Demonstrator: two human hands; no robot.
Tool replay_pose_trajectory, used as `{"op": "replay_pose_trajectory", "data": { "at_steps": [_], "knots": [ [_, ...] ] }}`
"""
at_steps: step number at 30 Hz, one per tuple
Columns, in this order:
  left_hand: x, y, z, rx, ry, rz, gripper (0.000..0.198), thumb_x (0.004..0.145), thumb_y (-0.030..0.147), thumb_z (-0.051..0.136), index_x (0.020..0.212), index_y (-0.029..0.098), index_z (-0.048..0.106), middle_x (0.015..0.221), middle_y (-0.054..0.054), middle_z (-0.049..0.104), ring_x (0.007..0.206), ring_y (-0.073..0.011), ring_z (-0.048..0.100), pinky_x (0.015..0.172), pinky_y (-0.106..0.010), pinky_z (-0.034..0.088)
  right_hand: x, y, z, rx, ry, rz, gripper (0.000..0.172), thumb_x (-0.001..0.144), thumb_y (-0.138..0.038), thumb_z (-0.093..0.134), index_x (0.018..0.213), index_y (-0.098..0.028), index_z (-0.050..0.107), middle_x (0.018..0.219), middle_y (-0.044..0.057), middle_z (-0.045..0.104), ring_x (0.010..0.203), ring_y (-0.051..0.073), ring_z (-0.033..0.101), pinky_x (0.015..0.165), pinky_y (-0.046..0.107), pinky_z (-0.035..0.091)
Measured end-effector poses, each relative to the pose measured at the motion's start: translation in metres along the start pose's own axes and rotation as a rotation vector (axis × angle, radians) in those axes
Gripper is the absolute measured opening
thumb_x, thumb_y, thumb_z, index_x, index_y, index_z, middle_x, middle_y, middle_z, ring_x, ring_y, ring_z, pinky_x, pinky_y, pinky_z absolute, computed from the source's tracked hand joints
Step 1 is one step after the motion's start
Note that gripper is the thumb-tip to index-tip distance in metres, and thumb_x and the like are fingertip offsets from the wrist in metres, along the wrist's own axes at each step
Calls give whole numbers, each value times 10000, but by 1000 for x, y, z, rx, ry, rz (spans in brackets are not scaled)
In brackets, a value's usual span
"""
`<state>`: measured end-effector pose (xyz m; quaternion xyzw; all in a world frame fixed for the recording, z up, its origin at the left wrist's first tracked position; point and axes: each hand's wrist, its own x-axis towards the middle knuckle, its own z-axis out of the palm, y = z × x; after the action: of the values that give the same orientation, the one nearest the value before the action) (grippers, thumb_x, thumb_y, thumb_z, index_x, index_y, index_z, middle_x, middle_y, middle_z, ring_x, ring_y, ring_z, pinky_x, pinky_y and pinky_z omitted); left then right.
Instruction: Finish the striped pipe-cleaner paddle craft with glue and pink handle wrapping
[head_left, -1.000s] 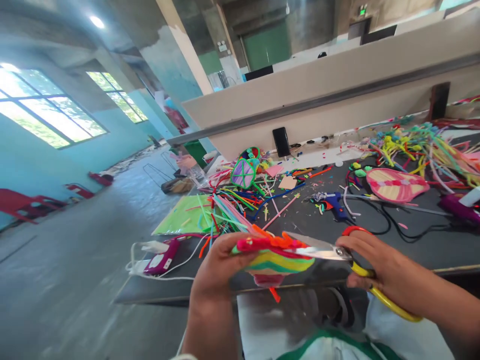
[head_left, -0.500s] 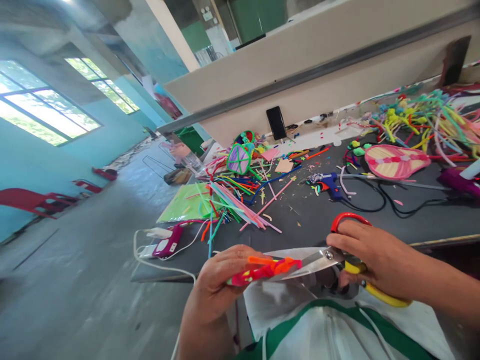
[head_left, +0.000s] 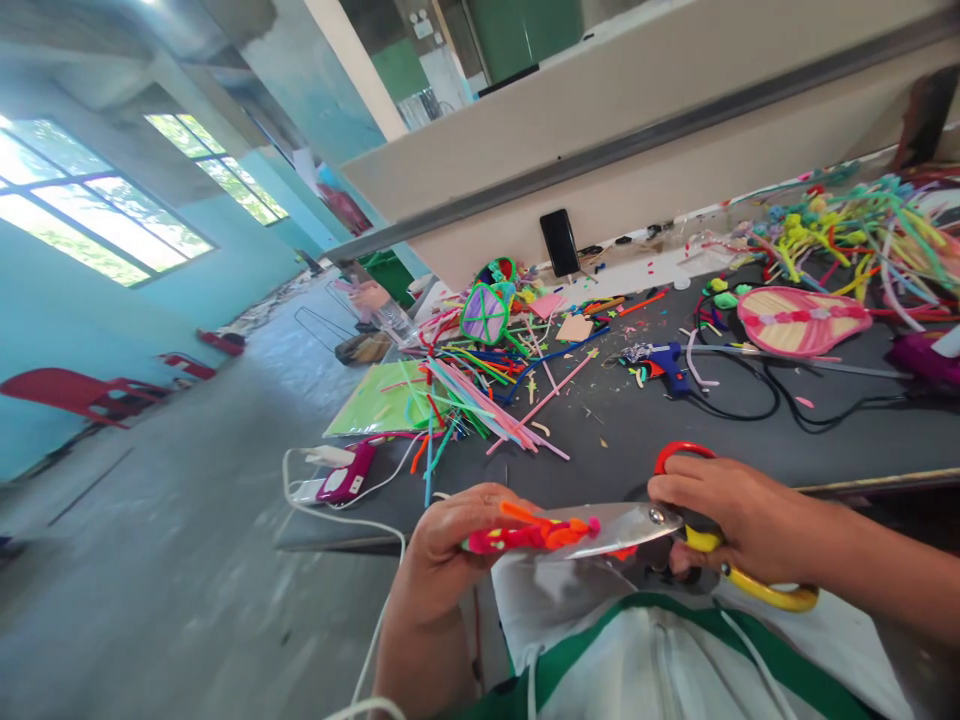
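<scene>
Left hand (head_left: 450,545): fingers closed around the pipe-cleaner piece (head_left: 525,537), thumb on top. Right hand (head_left: 720,510): fingers through the red and yellow loops of the scissors (head_left: 630,523), gripping them.

Changed in the last second:
- The piece has been turned. Its striped yellow, green and pink face showed a second ago; now it lies edge-on and only the rim shows.
- The blades stood apart half a second ago. Now they lie together, flat across the piece's orange ends. This reads as a snip just closed on those ends; no cut-off bit is visible.
- Both hands sit a little lower and nearer the body.

The piece: a fuzzy pink rim with bright orange strands along the top, one loose orange end sticking up. It is held in the air under the scissors' blades, left of their pivot, clear of the dark surface (head_left: 637,440). A blue glue gun (head_left: 664,362) lies on the surface well beyond the scissors.
</scene>
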<state>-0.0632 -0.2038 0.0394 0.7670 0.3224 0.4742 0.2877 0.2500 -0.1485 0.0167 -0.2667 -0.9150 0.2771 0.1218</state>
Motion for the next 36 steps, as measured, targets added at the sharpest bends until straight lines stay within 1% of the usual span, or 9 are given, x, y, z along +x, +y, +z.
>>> {"op": "replay_pose_trajectory", "data": {
  "at_steps": [3, 8, 12, 16, 22, 28, 31, 34, 36],
  "knots": [
    [-1, 0, -2, -52, -94, -8, 259, 855, 262, 585, 1085, 201, 687, 923, -116, 728, 838, -249, 677, 734, -370, 533, 0, 1, 2, -12, 9, -7, 216, 876, -399, 553, 939, -201, 493, 873, 30, 550, 748, 159, 505, 651, 265, 361],
    [0, 6, -4, -25, -140, -10, 262, 868, 254, 564, 1094, 209, 688, 947, -111, 726, 874, -254, 675, 757, -376, 532, -4, 5, 8, -163, 35, -25, 167, 894, -341, 502, 980, -198, 512, 840, 41, 559, 695, 170, 505, 609, 277, 330],
    [0, 15, -4, 53, -209, -31, 290, 897, 264, 513, 1123, 184, 675, 989, -144, 718, 916, -259, 668, 791, -385, 529, -8, 12, 12, -266, 53, -27, 150, 838, -245, 539, 980, -200, 516, 823, 40, 565, 684, 185, 509, 594, 285, 307],
    [-2, 19, -2, 75, -183, -65, 285, 894, 271, 520, 1123, 201, 675, 987, -137, 718, 916, -245, 664, 784, -365, 526, -9, 16, 12, -298, 52, -27, 227, 774, -150, 563, 986, -211, 509, 844, 33, 565, 694, 182, 510, 601, 281, 305],
    [-6, 20, 2, -13, -142, -76, 274, 870, 261, 557, 1113, 217, 678, 972, -118, 719, 885, -244, 659, 761, -358, 517, -4, 7, 7, -223, 68, -68, 204, 831, -235, 550, 1029, -211, 508, 919, 54, 559, 758, 179, 520, 646, 274, 346],
    [-6, 21, 3, 51, -151, -106, 264, 886, 288, 536, 1070, 194, 700, 992, -127, 717, 908, -242, 658, 789, -355, 517, 0, 3, 7, -186, 50, -93, 220, 800, -267, 587, 1002, -203, 530, 879, 49, 561, 730, 176, 512, 624, 266, 334],
    [-8, 19, 5, 29, -131, -54, 264, 885, 271, 537, 1094, 206, 685, 974, -124, 720, 903, -242, 660, 780, -364, 522, 1, 5, 11, -147, 46, -106, 193, 789, -231, 582, 973, -194, 537, 833, 39, 559, 701, 165, 502, 609, 257, 327],
    [-10, 18, 6, 41, -111, -61, 250, 876, 257, 551, 1081, 210, 685, 939, -117, 723, 878, -239, 662, 764, -363, 527, 0, 5, 14, -125, 35, -116, 249, 709, -148, 607, 944, -193, 537, 829, 36, 575, 707, 169, 500, 614, 259, 334],
    [-12, 21, 4, 87, -100, -57, 248, 877, 250, 548, 1085, 215, 678, 939, -115, 722, 871, -232, 661, 763, -360, 527, 0, 4, 13, -100, 30, -119, 251, 707, -130, 603, 939, -199, 536, 832, 32, 581, 710, 167, 503, 614, 257, 339]
  ]
}}
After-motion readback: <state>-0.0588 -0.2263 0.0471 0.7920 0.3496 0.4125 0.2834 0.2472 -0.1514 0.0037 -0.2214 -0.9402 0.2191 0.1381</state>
